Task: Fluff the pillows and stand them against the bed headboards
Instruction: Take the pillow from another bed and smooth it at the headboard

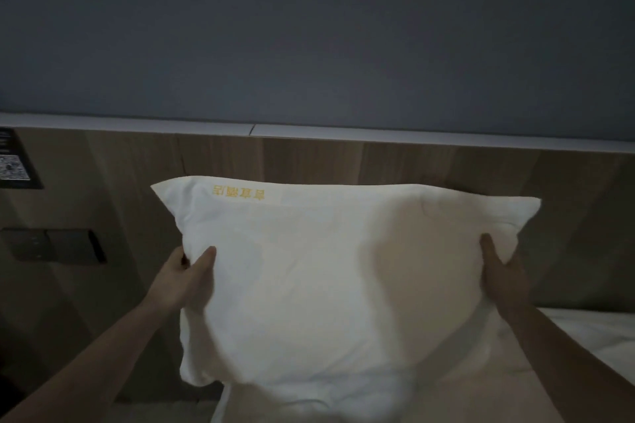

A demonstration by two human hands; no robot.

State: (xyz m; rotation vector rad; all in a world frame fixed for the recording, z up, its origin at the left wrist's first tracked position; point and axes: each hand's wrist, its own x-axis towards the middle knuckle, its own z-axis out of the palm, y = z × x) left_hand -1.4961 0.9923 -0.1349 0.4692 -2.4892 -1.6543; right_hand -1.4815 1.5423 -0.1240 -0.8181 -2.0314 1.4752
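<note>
Head view is showing both hands working at the centre of the scene. At about 8 o'clock, the left hand (pixel 187 276) is gripping the left edge of a plump white fabric pillow with yellow embroidered lettering along its top (pixel 330 285), thumb lying on the front face and fingers curling behind. At about 4 o'clock, the right hand (pixel 500 273) is clasping the right edge in the same way, thumb on the front and fingers going out of sight behind the cloth. Both hands are grasping the pillow; neither is hanging loose.

Between them the pillow is standing upright, its lower part looking as if it is sitting on the white bed sheet (pixel 591 330) showing at 4 o'clock, its top edge reaching up in front of the wood-grain panel headboard (pixel 446 166) at 12 o'clock. Whether its back is touching the panel I cannot tell. Out at 9 o'clock a dark wall switch plate (pixel 56 244) is sitting on the panel, with a black printed notice (pixel 15 158) above it near 10 o'clock.

My judgement: the fluffing and standing step is under way. To do it well, the hands should be squeezing inward and releasing evenly so the filling is spreading to the corners, then leaning the back flat on the panel with the base squared.
</note>
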